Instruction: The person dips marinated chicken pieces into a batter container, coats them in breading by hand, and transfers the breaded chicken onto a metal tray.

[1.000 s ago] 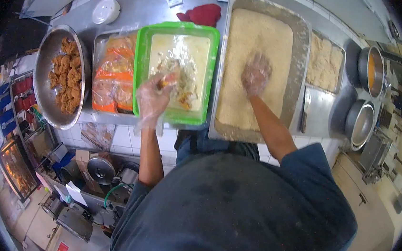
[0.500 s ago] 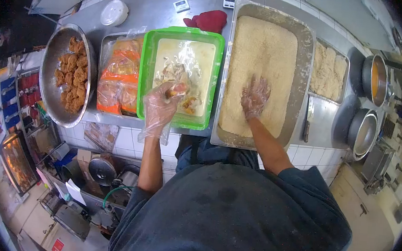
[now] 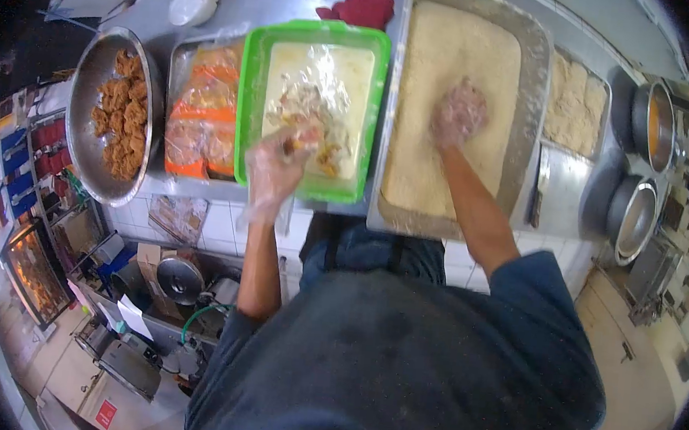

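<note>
My left hand (image 3: 273, 172), in a clear plastic glove, pinches a piece of raw chicken (image 3: 309, 136) over the green tub (image 3: 246, 108). Inside that tub, more raw chicken pieces (image 3: 301, 101) lie in a pale, milky liquid (image 3: 349, 68). My right hand (image 3: 461, 115), coated with flour, rests on the flour (image 3: 418, 172) that fills a deep metal tray (image 3: 535, 92). Motion blur smears its fingers, and I cannot tell whether they are spread or curled.
Fried chicken (image 3: 122, 114) sits in a steel bowl (image 3: 80, 143) at the left. Bagged raw chicken (image 3: 205, 117) lies beside the green tub. At the right are a smaller flour tray (image 3: 575, 104), a knife (image 3: 540, 187) and metal pots (image 3: 633, 216). A red cloth (image 3: 361, 9) lies behind.
My right hand has moved a little forward over the flour and is now blurred; its fingers were spread before. My left hand still holds the chicken piece. The view has shifted slightly.
</note>
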Tool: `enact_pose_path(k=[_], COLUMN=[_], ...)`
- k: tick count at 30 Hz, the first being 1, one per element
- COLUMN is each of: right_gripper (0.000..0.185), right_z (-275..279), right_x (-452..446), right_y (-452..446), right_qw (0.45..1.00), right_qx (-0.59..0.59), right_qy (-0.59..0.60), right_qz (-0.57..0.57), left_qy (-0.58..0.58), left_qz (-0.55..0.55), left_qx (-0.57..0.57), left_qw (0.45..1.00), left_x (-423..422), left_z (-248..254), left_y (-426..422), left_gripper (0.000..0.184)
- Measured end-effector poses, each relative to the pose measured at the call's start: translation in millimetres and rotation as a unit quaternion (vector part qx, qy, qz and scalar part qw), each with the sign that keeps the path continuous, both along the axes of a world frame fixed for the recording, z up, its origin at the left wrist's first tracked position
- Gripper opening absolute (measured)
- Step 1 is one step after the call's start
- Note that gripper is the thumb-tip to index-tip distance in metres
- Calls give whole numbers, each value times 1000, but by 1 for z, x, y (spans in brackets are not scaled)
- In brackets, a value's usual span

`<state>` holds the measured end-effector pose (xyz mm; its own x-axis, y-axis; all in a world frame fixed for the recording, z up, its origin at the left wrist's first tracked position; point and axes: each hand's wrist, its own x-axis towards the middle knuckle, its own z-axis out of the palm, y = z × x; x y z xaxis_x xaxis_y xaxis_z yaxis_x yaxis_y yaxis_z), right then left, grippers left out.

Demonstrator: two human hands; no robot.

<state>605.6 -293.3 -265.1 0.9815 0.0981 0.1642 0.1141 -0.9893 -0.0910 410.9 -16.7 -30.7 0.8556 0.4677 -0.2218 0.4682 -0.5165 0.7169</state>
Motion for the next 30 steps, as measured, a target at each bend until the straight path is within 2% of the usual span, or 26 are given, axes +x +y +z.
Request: enact_pose_path(k=[1,2,3,4,7,9,11,13,16,19,21,24,28,30], right_gripper=[51,50,49,48,47,53,61,70,76,66,58,48,48,44], right_z=[-7,10,27,40,24,-19,4,49,80,105,86,95,142,187], right_x=[-4,-1,3,-1,-2,0,12,26,27,21,17,9,-14,-26], right_y=[-7,-4,0,4,-40,-75,-72,-55,-41,-35,-46,-65,-71,-65], right_qw=[999,999,998,994,978,946,906,867,854,869,892,918,942,952], right_qx=[16,35,56,76,-19,129,171,105,-13,-65,-25,36,116,122], right_qy=[-45,-10,23,65,181,282,367,451,448,404,345,259,200,142], right_qz=[17,-1,-17,-36,98,93,125,185,265,279,291,298,245,241], left_qy=[-12,-40,6,-10,-40,-33,-33,-34,-39,-44,-30,-59,-64,-68], left_qz=[-11,-17,-18,-27,-45,-53,-54,-51,-51,-43,-41,-43,-49,-47], left_qx=[-5,-4,0,18,46,34,41,34,13,11,13,12,19,15], left_qw=[1000,999,1000,999,997,997,997,998,998,998,999,997,997,997], left_x=[-2,7,11,8,10,11,12,10,4,3,0,-4,-5,-5], left_z=[-10,-8,-1,-1,-12,-7,3,16,23,15,29,33,35,33], left_y=[2,3,0,2,10,11,9,6,5,10,10,13,18,21], left_gripper=[30,29,30,30,30,30,30,30,31,30,28,26,25,24])
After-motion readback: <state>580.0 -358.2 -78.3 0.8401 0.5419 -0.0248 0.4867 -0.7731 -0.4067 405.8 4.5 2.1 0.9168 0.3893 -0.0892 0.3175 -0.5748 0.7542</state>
